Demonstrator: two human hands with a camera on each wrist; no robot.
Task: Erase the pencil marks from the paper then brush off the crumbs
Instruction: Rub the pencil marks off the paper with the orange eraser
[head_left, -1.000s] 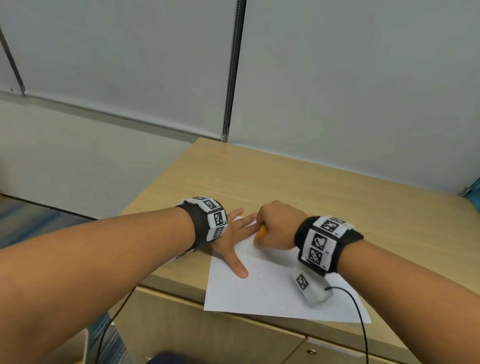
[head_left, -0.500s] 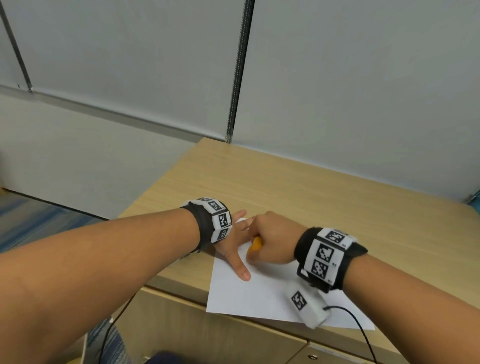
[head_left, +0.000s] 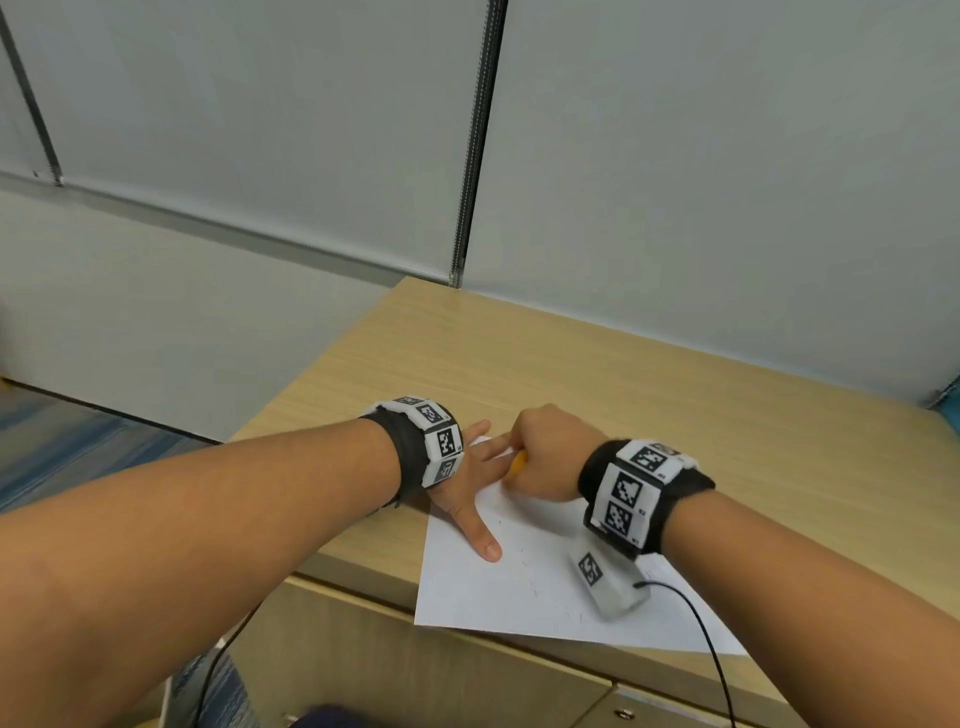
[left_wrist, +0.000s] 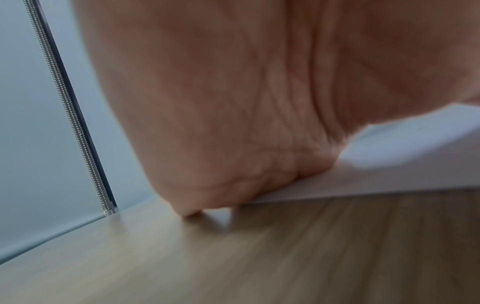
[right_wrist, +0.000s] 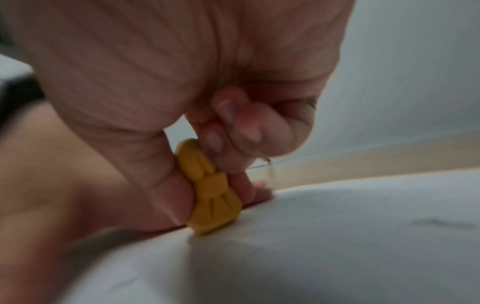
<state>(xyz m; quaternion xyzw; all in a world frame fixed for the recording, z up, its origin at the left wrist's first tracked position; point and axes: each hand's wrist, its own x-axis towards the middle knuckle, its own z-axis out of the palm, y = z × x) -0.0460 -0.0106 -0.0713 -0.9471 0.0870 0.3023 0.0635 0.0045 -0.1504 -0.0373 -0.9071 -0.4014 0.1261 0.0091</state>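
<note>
A white sheet of paper (head_left: 540, 582) lies at the near edge of the wooden desk (head_left: 675, 405), with small dark crumbs scattered on it. My left hand (head_left: 480, 486) lies flat on the sheet's far left corner, fingers spread and thumb pointing toward me. My right hand (head_left: 545, 457) pinches a yellow eraser (head_left: 517, 461) just right of the left fingers. In the right wrist view the yellow eraser (right_wrist: 210, 191) stands on its end on the paper (right_wrist: 337, 246), held between thumb and fingers. The left wrist view shows my palm (left_wrist: 233, 123) pressing the paper's edge (left_wrist: 363, 185).
A grey partition wall (head_left: 675, 156) with a metal strip (head_left: 478, 145) stands behind the desk. The paper's near edge overhangs the desk front above cabinet doors (head_left: 467, 686). A black cable (head_left: 711, 649) runs from my right wrist. Patterned carpet (head_left: 62, 447) lies at the left.
My right hand has slid the eraser a little left and back on the paper, close against the left fingers. The left hand stays flat on the sheet.
</note>
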